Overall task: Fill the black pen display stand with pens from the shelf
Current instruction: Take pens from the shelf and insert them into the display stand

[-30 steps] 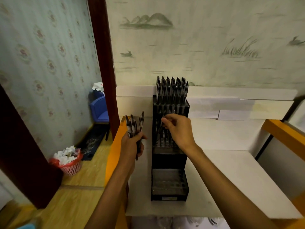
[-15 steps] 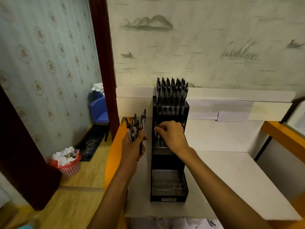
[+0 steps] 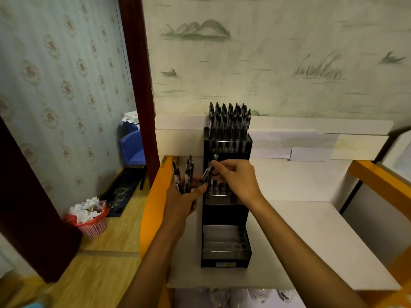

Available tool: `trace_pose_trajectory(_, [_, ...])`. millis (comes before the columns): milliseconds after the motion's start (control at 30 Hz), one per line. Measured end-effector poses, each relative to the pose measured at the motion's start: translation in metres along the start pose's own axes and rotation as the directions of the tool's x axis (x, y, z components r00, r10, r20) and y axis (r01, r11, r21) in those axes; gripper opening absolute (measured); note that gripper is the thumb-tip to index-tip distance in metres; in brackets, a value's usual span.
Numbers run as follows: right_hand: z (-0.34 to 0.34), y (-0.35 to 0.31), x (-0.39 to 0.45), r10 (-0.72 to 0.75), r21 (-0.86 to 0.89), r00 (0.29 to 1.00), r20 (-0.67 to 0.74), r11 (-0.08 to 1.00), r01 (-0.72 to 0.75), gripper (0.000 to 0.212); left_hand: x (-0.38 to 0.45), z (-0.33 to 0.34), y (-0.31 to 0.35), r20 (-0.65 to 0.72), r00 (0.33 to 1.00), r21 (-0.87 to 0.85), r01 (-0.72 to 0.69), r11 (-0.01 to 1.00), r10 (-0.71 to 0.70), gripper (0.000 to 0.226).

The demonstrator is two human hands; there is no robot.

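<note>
Right hand: the right hand (image 3: 236,178) is in front of the middle tier of the black pen display stand (image 3: 226,210), fingers curled, pinching a single pen (image 3: 209,168) that tilts to the left of the stand's front edge.
Single pen: its upper end points up towards the stand's top tier, its lower end comes down against the left hand's fingers.
Left hand: the left hand (image 3: 185,200) is just left of the stand, closed around a bunch of pens (image 3: 183,174) that stick up out of the fist.
Hands together or apart: close together at the stand's left front corner; whether they touch cannot be told, as the spot is blurred.
Stand: upright on the white shelf (image 3: 311,230), its back against the wall, three stepped tiers.
Top tier: packed with upright pens (image 3: 229,121).
Middle tier: a few pens standing in it, partly hidden by the right hand.
Bottom tier: rows of holes, no pens visible in them.
Shelf edge: an orange edge (image 3: 153,196) runs down left of the stand.
Left of the stand, on the floor: a pink waste basket (image 3: 92,225) full of crumpled paper, on wooden flooring.
Further left and behind: a blue chair (image 3: 132,150) beyond the dark door frame (image 3: 139,85).
</note>
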State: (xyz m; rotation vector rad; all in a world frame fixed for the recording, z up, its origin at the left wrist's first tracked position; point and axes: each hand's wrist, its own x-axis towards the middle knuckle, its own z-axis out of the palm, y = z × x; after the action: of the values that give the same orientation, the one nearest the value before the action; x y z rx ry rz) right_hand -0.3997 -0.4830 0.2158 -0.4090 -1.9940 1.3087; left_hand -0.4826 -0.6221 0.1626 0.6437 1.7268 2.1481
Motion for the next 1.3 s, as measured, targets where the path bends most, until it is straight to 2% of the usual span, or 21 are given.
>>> trace_pose_trajectory(167, [-0.005,-0.002,0.0,0.151,0.216,0.987,0.061,0.963,-0.161,0.022,-0.004,0.005,-0.004,0.0,0.999,0.074,-0.038,0.997,0.038,0.017])
trace_pose_trajectory(300, [-0.013,-0.002,0.003,0.137,0.256,0.99,-0.025,0.958,-0.126,0.02,-0.002,0.003,-0.003,-0.002,0.998,-0.01,0.056,0.998,-0.056,0.012])
trace_pose_trajectory(367, [-0.021,-0.003,0.007,0.098,0.195,0.99,-0.099,0.978,-0.077,0.019,-0.001,-0.002,-0.003,0.019,0.994,-0.081,0.106,0.991,-0.105,0.016])
trace_pose_trajectory(467, [-0.028,-0.001,0.012,-0.04,-0.09,0.983,-0.181,0.996,0.024,0.017,-0.002,-0.007,-0.002,0.043,0.994,-0.079,0.105,0.991,-0.102,0.034])
trace_pose_trajectory(567, [-0.026,-0.001,0.011,-0.172,-0.295,0.975,-0.139,0.947,0.125,0.014,-0.004,-0.009,-0.005,-0.014,0.998,-0.056,0.064,0.996,-0.065,0.025])
trace_pose_trajectory(700, [-0.018,0.002,0.012,-0.203,-0.355,0.974,-0.098,0.922,0.156,0.016,-0.003,-0.012,-0.004,-0.055,0.998,-0.052,-0.011,0.999,0.009,0.024])
trace_pose_trajectory(833, [-0.015,0.005,0.014,-0.201,-0.364,0.976,-0.087,0.918,0.157,0.017,-0.003,-0.014,0.0,-0.083,0.994,0.03,-0.07,0.997,0.072,0.031])
trace_pose_trajectory(1000, [-0.011,0.011,0.016,-0.186,-0.408,0.982,-0.021,0.898,0.161,0.019,0.001,-0.01,0.002,-0.09,0.995,0.02,-0.042,0.999,0.044,0.024])
trace_pose_trajectory(1100, [-0.009,0.016,0.016,-0.152,-0.437,0.988,0.003,0.889,0.138,0.022,0.002,-0.007,0.002,-0.109,0.993,0.043,-0.041,0.998,0.045,0.011])
trace_pose_trajectory(1233, [-0.003,0.025,0.014,-0.078,-0.544,0.993,0.094,0.831,0.117,0.032,0.002,-0.006,0.002,-0.094,0.995,0.03,-0.021,0.999,0.024,0.017])
trace_pose_trajectory(1300, [0.0,0.03,0.011,-0.062,-0.559,0.994,0.095,0.823,0.105,0.038,0.002,-0.007,0.002,-0.074,0.997,0.017,0.004,1.0,-0.003,0.019])
